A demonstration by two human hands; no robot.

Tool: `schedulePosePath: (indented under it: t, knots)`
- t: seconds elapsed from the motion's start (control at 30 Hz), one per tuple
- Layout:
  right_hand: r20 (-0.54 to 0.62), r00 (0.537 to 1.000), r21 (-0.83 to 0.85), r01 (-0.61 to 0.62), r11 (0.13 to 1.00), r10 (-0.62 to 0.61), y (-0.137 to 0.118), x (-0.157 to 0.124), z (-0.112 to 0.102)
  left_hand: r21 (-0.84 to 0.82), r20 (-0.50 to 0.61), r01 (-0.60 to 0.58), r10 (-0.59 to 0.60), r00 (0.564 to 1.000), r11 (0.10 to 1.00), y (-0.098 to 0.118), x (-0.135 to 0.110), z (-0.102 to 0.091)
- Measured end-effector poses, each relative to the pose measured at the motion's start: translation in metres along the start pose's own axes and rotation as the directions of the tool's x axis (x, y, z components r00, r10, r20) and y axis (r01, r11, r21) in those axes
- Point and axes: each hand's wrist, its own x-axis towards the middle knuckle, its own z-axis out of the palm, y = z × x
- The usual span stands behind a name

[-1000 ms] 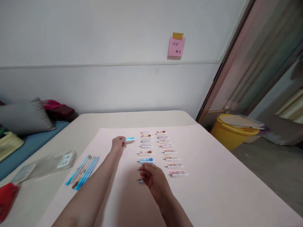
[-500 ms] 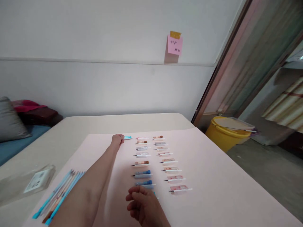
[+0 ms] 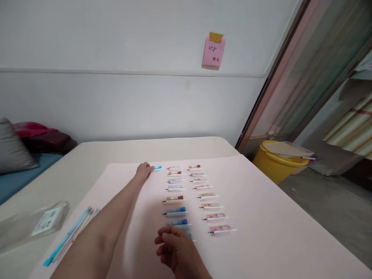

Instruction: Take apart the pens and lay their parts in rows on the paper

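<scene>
My left hand (image 3: 143, 170) reaches to the far end of the pink sheet, fingers closed on the near end of a bright blue pen part (image 3: 157, 168). Right of it lie two columns of pen parts, each a short barrel piece beside a thin white pen refill with a dark tip. A brown-ended barrel piece (image 3: 174, 198) and a dark blue one (image 3: 178, 210) lie in the left column, a pink one (image 3: 219, 228) in the right. My right hand (image 3: 178, 248) hovers at the near end of the left column, fingers loosely curled and apart, partly covering a light blue piece.
A bundle of long pen barrels (image 3: 68, 240) lies at the left, partly behind my left forearm. Beside it is a clear plastic bag (image 3: 17, 228) with a white label. The pink sheet (image 3: 261, 217) covers much of the table. A yellow bin (image 3: 269, 164) stands past the right edge.
My left hand, still on the blue pen part, has shifted very slightly. The left forearm now covers more of the barrel bundle. My right hand has hardly moved.
</scene>
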Motion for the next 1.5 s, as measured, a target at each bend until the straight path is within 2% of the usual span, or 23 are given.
schedulePosePath:
  t: [0.1, 0.23, 0.33, 0.5, 0.63, 0.83, 1.13, 1.5]
  knots:
    - [0.013, 1.000, 0.008, 0.008, 1.000, -0.008, -0.001, -0.001, 0.000, 0.108, -0.030, -0.029, 0.032, 0.999, 0.994, 0.004, -0.004, -0.013]
    - [0.025, 1.000, 0.011, 0.008, 1.000, -0.008, -0.002, -0.003, 0.001, 0.281, -0.133, -0.049, 0.090, 0.987, 0.958, 0.004, -0.014, -0.032]
    - [0.027, 0.999, 0.022, 0.018, 1.000, -0.018, -0.003, -0.005, 0.002, 0.398, -0.127, -0.090, 0.152, 0.980, 0.913, 0.000, -0.027, -0.039]
    - [0.033, 0.999, 0.020, 0.023, 1.000, -0.024, -0.004, -0.009, 0.004, 0.537, 0.052, -0.277, 0.297, 0.953, 0.797, -0.007, -0.049, -0.028]
    - [0.029, 0.999, 0.026, 0.037, 0.999, -0.037, -0.004, -0.009, 0.004, 0.608, 0.170, -0.365, 0.334, 0.927, 0.705, -0.006, -0.050, -0.014]
    - [0.032, 0.999, 0.028, 0.014, 1.000, -0.015, -0.004, -0.006, 0.001, 0.691, 0.200, -0.394, 0.364, 0.910, 0.606, -0.002, -0.037, -0.002]
    - [0.017, 1.000, 0.018, 0.001, 1.000, -0.001, -0.006, -0.008, 0.002, 0.709, 0.313, -0.498, 0.409, 0.857, 0.500, -0.012, -0.038, -0.005]
    - [0.006, 1.000, 0.000, 0.004, 1.000, -0.004, -0.005, -0.006, 0.003, 0.760, 0.247, -0.429, 0.393, 0.886, 0.489, 0.001, -0.016, 0.011]
